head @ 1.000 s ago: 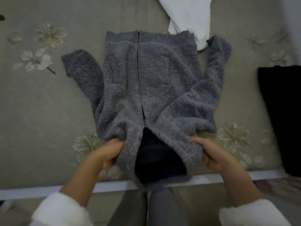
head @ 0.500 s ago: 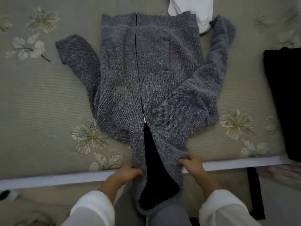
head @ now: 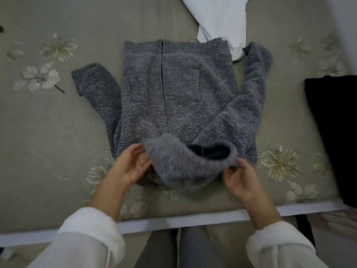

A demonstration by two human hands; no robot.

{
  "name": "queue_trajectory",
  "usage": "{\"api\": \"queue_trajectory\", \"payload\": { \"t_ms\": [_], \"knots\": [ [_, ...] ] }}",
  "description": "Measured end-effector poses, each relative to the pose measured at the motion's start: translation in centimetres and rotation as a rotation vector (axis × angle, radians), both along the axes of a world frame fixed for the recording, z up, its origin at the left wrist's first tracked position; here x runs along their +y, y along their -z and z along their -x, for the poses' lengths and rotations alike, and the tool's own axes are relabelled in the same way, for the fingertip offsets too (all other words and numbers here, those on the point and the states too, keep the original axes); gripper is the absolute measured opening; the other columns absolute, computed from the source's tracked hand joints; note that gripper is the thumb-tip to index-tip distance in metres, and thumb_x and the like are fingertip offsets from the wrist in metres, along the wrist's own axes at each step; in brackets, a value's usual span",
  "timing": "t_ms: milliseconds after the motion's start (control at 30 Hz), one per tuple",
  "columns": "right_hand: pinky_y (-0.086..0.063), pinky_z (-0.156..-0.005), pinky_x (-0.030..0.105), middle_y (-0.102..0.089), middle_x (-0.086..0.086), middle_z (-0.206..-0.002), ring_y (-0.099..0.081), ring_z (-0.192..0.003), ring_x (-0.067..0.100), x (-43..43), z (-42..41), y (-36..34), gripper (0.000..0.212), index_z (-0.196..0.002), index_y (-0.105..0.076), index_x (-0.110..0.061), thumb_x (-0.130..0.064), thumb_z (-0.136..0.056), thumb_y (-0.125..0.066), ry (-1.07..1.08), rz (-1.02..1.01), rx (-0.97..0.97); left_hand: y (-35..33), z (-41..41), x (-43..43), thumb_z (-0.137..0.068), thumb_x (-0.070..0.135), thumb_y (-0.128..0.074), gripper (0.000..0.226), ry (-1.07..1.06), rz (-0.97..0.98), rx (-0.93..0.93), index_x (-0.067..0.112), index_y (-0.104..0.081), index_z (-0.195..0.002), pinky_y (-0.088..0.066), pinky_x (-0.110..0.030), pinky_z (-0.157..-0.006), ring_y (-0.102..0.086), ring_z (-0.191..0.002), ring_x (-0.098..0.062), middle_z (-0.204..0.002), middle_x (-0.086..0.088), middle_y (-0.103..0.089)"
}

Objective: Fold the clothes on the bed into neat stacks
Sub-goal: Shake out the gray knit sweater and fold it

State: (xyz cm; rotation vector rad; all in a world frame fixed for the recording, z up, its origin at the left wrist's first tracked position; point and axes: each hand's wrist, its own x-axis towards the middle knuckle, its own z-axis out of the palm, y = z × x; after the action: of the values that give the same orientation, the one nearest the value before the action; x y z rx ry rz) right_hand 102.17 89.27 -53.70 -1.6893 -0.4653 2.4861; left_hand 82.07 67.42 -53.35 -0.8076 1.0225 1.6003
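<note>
A grey knit zip jacket (head: pixel 179 89) lies flat on the bed, hem at the far end. Its left sleeve (head: pixel 98 88) angles outward, and its right sleeve (head: pixel 253 97) bends up beside the body. The hood (head: pixel 179 163), dark inside, is turned up over the jacket's near end and is blurred by motion. My left hand (head: pixel 133 165) holds the hood's left edge with curled fingers. My right hand (head: pixel 239 176) pinches the hood's right edge.
A white garment (head: pixel 220 18) lies beyond the jacket's hem, touching its far right corner. A black garment (head: pixel 334 122) covers the right side of the bed. The flowered olive bedcover (head: pixel 48 132) ends at a white bed edge (head: pixel 193 221) in front of my legs.
The hood hung over the bed edge half a second ago. Both hands have lifted it forward and up onto the jacket's near end.
</note>
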Motion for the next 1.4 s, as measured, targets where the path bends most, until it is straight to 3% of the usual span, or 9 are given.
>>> {"api": "queue_trajectory", "payload": {
  "t_ms": [133, 333, 467, 567, 667, 800, 1000, 1200, 1400],
  "knots": [
    [-0.05, -0.092, 0.04, -0.066, 0.019, -0.112, -0.063, -0.105, 0.031, 1.6, 4.8, -0.8, 0.032, -0.11, -0.059, -0.001, -0.025, -0.097, -0.044, 0.024, -0.122, 0.077, 0.8, 2.2, 1.9, -0.098, 0.019, -0.046, 0.023, -0.166, 0.071, 0.243, 0.011, -0.053, -0.118, -0.052, -0.034, -0.085, -0.064, -0.104, -0.022, -0.11, -0.008, -0.067],
    [-0.046, -0.054, 0.026, -0.062, 0.008, -0.073, -0.057, -0.06, 0.017, 0.4, 4.1, 2.8, 0.015, -0.092, -0.06, -0.005, -0.016, -0.095, -0.05, -0.321, -0.423, -0.478, 5.2, -1.7, -1.7, -0.081, 0.02, -0.068, 0.058, 0.216, 1.158, 0.822, 0.008, -0.044, -0.132, -0.033, -0.046, -0.106, -0.042, -0.125, -0.035, -0.131, -0.019, -0.049],
    [-0.054, -0.075, 0.044, -0.063, 0.011, -0.087, -0.06, -0.077, 0.026, -0.2, -0.7, 6.2, 0.047, -0.107, -0.063, 0.005, -0.033, -0.081, -0.071, -0.106, -0.481, -0.794, 7.7, -2.9, -4.0, -0.081, 0.02, -0.075, 0.086, -0.106, 0.767, 0.471, 0.017, -0.018, -0.146, -0.037, -0.048, -0.108, -0.048, -0.123, -0.029, -0.141, -0.014, -0.043],
    [-0.051, -0.092, 0.051, -0.059, 0.012, -0.117, -0.058, -0.107, 0.034, 0.9, -1.6, 7.5, 0.077, -0.128, -0.05, -0.001, -0.04, -0.07, -0.081, -0.032, -0.369, -0.842, 8.2, -2.4, -3.8, -0.08, 0.023, -0.076, 0.073, -0.011, 0.723, 0.522, 0.014, -0.033, -0.139, -0.044, -0.044, -0.102, -0.055, -0.115, -0.024, -0.131, -0.007, -0.053],
    [-0.053, -0.083, 0.047, -0.06, 0.014, -0.124, -0.059, -0.11, 0.033, 2.8, -0.9, 8.0, 0.052, -0.13, -0.053, -0.005, -0.021, -0.083, -0.07, 0.003, -0.325, -0.658, 7.7, -0.8, -3.0, -0.086, 0.024, -0.069, 0.033, -0.002, 0.755, 0.61, 0.014, -0.058, -0.115, -0.049, -0.042, -0.095, -0.061, -0.105, -0.026, -0.116, -0.008, -0.064],
    [-0.043, -0.077, 0.038, -0.062, 0.018, -0.104, -0.058, -0.094, 0.034, 2.6, -2.6, 6.3, 0.033, -0.112, -0.062, 0.002, -0.016, -0.085, -0.058, -0.168, -0.634, -0.974, 6.7, -1.3, -3.7, -0.088, 0.018, -0.065, 0.019, -0.14, 0.965, 0.695, 0.012, -0.053, -0.101, -0.046, -0.035, -0.087, -0.059, -0.099, -0.027, -0.106, -0.01, -0.062],
    [-0.039, -0.067, 0.037, -0.058, 0.013, -0.078, -0.057, -0.076, 0.028, 0.2, -6.4, 6.5, 0.009, -0.081, -0.06, 0.009, 0.0, -0.083, -0.058, -0.426, -0.606, -0.884, 6.0, -5.1, -5.6, -0.087, 0.011, -0.061, 0.041, 0.024, 1.127, 0.59, -0.002, -0.051, -0.124, -0.042, -0.046, -0.093, -0.055, -0.111, -0.042, -0.122, -0.025, -0.058],
    [-0.036, -0.067, 0.035, -0.057, 0.013, -0.083, -0.049, -0.077, 0.022, 7.6, -3.6, 5.7, 0.019, -0.092, -0.061, 0.0, -0.018, -0.084, -0.059, -0.36, -0.835, -0.845, 4.6, -2.6, -1.4, -0.082, 0.012, -0.065, 0.063, 0.378, 1.275, 0.91, 0.006, -0.034, -0.137, -0.023, -0.061, -0.105, -0.027, -0.131, -0.045, -0.142, -0.026, -0.03],
    [-0.044, -0.093, 0.038, -0.056, 0.015, -0.124, -0.055, -0.111, 0.031, 15.1, 2.8, 7.8, 0.067, -0.128, -0.045, -0.001, -0.043, -0.082, -0.069, -0.417, -0.85, -0.682, 5.4, -3.8, 9.6, -0.092, 0.032, -0.057, 0.071, 0.898, 0.821, 1.405, 0.034, -0.017, -0.15, -0.018, -0.053, -0.112, -0.014, -0.141, -0.032, -0.155, -0.014, -0.013]
  ]
}}
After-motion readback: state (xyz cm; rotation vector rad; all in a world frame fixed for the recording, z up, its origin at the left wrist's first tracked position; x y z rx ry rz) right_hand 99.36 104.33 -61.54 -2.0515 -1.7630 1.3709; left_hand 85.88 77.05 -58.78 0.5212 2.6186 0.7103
